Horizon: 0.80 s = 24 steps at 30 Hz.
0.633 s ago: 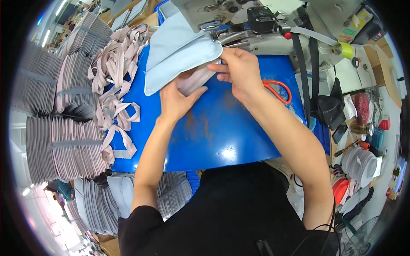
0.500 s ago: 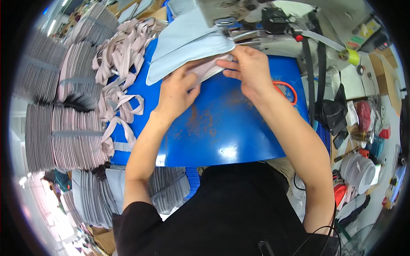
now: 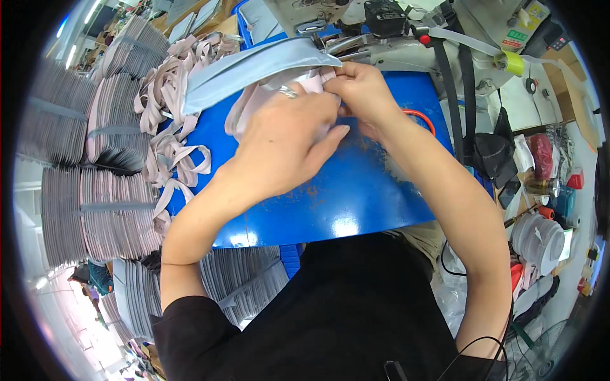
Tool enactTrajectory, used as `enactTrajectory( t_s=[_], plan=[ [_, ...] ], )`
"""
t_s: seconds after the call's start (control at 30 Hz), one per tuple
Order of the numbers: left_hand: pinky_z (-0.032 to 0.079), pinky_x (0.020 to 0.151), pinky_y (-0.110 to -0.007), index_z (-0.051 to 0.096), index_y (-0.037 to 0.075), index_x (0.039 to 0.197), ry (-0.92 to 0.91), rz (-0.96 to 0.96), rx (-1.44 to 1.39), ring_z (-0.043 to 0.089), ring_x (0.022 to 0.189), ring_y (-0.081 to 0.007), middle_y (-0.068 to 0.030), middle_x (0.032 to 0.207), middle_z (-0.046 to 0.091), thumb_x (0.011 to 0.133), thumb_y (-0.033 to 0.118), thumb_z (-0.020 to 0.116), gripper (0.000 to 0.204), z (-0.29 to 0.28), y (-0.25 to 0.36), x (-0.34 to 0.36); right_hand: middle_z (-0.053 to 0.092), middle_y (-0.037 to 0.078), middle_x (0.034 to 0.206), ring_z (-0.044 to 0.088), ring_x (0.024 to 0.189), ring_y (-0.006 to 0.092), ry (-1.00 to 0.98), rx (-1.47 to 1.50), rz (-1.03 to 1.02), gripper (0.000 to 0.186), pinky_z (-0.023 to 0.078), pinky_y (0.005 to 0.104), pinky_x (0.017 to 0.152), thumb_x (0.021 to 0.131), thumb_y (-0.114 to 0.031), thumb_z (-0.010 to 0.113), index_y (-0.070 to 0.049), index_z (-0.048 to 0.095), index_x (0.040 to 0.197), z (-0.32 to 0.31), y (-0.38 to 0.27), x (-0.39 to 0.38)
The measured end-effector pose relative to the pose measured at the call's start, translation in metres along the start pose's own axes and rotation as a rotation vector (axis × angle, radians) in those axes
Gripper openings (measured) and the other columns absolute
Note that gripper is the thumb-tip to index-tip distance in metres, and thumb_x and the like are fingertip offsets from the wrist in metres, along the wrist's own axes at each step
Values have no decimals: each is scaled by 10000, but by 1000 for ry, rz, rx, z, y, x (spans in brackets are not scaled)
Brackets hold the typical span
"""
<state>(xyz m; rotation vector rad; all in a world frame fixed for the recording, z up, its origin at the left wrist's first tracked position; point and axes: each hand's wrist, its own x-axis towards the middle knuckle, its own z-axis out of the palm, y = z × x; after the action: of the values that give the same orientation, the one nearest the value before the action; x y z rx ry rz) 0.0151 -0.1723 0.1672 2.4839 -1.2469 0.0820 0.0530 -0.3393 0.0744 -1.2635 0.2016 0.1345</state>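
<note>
A light blue-grey fabric piece (image 3: pixel 248 68) with a stitched edge reaches from the machine's front over the blue table. Beneath it hangs a pink fabric layer (image 3: pixel 237 118). My right hand (image 3: pixel 363 92) is closed in a pinch on the fabric's right corner, where a narrow pink strip shows. My left hand (image 3: pixel 279 140), with a ring on one finger, crosses in front of the pink layer. Its fingers reach toward the right hand's fingertips, blurred and partly hidden, so their grip does not show. The left thumb sticks out to the right.
Sewing machine (image 3: pixel 406 54) parts stand at the far side. Pink fabric strips (image 3: pixel 171 95) lie tangled along the table's left. Tied stacks of fabric pieces (image 3: pixel 114 206) rise further left. Red scissor handles (image 3: pixel 420 119) lie beside my right forearm on the blue table (image 3: pixel 298 219).
My left hand has let go of the fabric's lower edge and swung right toward the right hand. The blue-grey piece has tilted, showing more pink. The right hand keeps its pinch.
</note>
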Motion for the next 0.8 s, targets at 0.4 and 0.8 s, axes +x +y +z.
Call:
enactTrajectory(
  t_s=[0.4,0.8],
  plan=[
    [563,848,-432,681,203,1343,296,232,644,674,1002,-263,-73,1108,654,769,132,773,585,-15,-37,-4,708,11,875,619,722,79,3,22,7,227,403,234,539,870,-89,703,-33,743,1086,5,-9,-10],
    [586,640,-366,609,199,1472,-369,413,818,716,734,-240,-84,1016,618,877,83,653,607,-76,-75,44,697,-17,919,562,728,51,-6,172,55,306,427,222,570,918,-71,722,-28,737,1221,2,-5,-17]
  ],
)
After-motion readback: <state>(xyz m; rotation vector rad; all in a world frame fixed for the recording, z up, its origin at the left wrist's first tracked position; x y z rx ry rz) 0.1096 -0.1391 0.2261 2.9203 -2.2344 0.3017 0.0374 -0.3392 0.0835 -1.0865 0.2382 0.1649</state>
